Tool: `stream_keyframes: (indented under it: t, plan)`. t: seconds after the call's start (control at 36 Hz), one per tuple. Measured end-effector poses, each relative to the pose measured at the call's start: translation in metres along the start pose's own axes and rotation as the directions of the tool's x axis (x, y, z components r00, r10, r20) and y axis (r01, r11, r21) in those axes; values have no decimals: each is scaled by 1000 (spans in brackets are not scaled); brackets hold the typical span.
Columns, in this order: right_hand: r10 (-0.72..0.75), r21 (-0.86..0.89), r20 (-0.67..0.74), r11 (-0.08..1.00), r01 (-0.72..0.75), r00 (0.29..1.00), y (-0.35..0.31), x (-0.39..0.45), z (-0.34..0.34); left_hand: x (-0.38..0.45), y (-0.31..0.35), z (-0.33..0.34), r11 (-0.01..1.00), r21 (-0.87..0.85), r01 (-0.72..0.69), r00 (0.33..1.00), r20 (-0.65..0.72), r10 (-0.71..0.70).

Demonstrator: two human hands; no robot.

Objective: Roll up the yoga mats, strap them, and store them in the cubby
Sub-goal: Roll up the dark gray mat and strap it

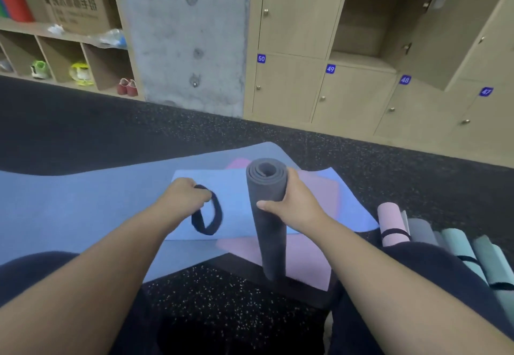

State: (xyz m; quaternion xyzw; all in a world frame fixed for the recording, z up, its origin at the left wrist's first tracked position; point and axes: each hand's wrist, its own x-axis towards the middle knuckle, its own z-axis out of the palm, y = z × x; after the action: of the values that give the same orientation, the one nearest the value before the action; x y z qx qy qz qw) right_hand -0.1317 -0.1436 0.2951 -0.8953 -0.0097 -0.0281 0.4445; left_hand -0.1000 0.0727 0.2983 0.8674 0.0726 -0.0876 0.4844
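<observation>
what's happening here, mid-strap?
A person sits on the floor rolling yoga mats. The right hand grips a rolled grey mat, held upright, not yet strapped. The left hand holds a black strap loop beside it, off the roll. Flat blue mats and pink mats lie underneath, still unrolled. At right, a pink roll and teal rolls lie already strapped. One locker stands open behind.

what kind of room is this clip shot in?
Probably a gym or yoga studio changing area: numbered lockers line the wall, open shoe cubbies hold trainers, the floor is speckled rubber, and the right hand holds a rolled grey mat.
</observation>
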Motion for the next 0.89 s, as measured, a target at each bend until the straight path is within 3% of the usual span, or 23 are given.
stream_keyframes:
  t: [0.08, 0.28, 0.61, 0.75, 0.89]
  plan:
    - [-12, 2, -4, 1000, 12, 1000, -3, 2, 13, 1, -3, -2, 996, -86, 26, 1000, 1, -26]
    - [-90, 6, -4, 996, 90, 996, -10, -7, 28, -18, 6, -8, 932, -314, -182, 976, 59, 211]
    - [-58, -1, -32, 998, 58, 998, -24, -23, 36, -49, 8, -22, 875, -318, -366, 885, 172, 433]
    - [-77, 28, -27, 997, 77, 997, -27, -26, 42, -45, 2, -23, 818, -149, -556, 812, 111, 572]
    - [-97, 18, 25, 995, 97, 995, -30, -29, 50, -35, -7, -25, 827, -100, -553, 819, 116, 562]
